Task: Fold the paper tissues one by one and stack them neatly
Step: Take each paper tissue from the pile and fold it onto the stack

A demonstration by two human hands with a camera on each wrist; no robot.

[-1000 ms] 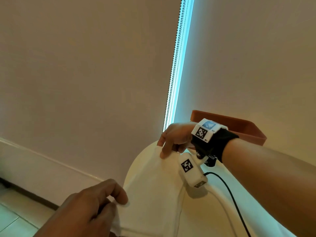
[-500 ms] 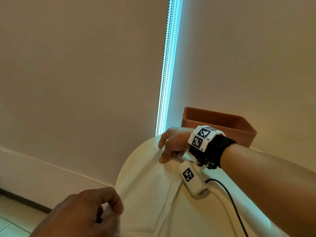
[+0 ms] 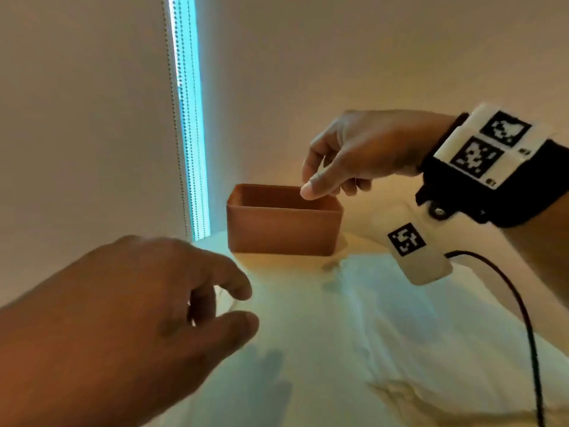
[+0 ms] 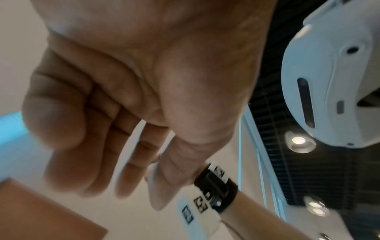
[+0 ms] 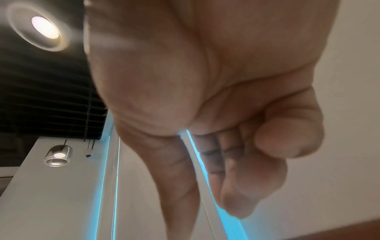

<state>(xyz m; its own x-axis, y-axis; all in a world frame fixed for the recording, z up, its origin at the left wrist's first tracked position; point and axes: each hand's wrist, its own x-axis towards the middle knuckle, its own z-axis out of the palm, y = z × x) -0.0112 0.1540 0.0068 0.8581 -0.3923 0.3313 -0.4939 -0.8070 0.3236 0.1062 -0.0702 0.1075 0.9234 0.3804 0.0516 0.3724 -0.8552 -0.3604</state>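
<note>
We see both grips empty, fingers loosely curled: left hand (image 3: 129, 318) near-left above the tissue (image 3: 354, 328) lying flat on the tabletop (image 3: 277, 258), right hand (image 3: 363, 152) over the far brown box (image 3: 283, 223); wrist tags unreadable.

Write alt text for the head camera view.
Two bare hands hover, holding nothing, over a white paper tissue spread on a round table: the left hand near, the right hand above an open rectangular terracotta-coloured plastic box.
</note>
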